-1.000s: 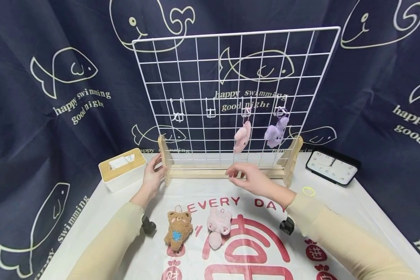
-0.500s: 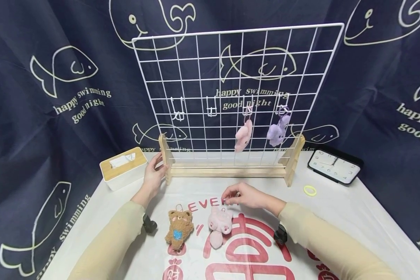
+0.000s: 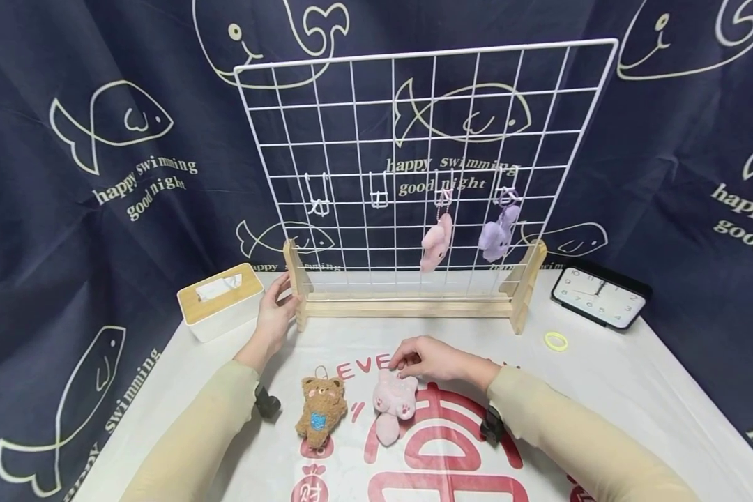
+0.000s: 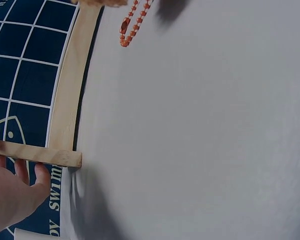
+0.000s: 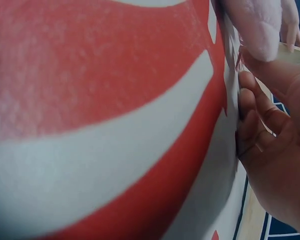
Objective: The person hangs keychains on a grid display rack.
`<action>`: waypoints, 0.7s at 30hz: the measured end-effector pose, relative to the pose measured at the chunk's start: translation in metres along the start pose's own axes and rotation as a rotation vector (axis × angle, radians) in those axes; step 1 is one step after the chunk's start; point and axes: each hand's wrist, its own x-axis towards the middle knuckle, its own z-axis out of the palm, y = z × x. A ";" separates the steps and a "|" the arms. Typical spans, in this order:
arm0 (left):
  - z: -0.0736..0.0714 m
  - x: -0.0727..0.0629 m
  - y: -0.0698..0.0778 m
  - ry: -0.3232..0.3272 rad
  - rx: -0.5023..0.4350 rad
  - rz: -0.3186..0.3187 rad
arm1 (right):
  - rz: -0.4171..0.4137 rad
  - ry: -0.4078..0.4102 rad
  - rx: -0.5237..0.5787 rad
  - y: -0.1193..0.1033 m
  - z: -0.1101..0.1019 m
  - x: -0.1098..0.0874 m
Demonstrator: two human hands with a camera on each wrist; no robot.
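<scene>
My left hand (image 3: pixel 275 312) grips the left foot of a wooden stand (image 3: pixel 408 307), thumb on one side and fingers on the other. The stand bears a white wire grid (image 3: pixel 371 155). On the table, my right hand (image 3: pixel 431 360) pinches at the loop end of a pink plush keychain (image 3: pixel 394 401) lying flat. In the right wrist view, thumb and forefinger are at its thin pink chain (image 5: pixel 239 58), beside the plush body. Left of it lies a brown bear plush keychain (image 3: pixel 321 411); its orange bead chain (image 4: pixel 130 27) shows in the left wrist view.
On the grid hang a pink plush (image 3: pixel 436 243) and a purple plush (image 3: pixel 498 235); two white hooks (image 3: pixel 379 200) to their left are bare. A tissue box (image 3: pixel 221 301) stands left, a clock (image 3: pixel 600 295) right, near a yellow ring (image 3: pixel 556 341).
My right hand has come down from the stand's crossbar, toward me and slightly left, to the top of the pink plush keychain. My left hand stays on the stand.
</scene>
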 end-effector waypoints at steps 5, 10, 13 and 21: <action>0.000 0.000 0.000 -0.008 0.000 0.011 | -0.008 0.002 -0.055 0.003 0.001 0.001; 0.001 0.000 0.001 -0.007 -0.004 0.014 | -0.016 0.021 -0.090 0.004 0.002 0.001; 0.001 0.000 0.001 -0.004 -0.008 0.009 | -0.012 0.022 -0.078 0.004 0.001 0.001; 0.001 -0.002 0.002 -0.001 0.000 -0.004 | 0.011 -0.007 0.052 0.005 -0.004 0.000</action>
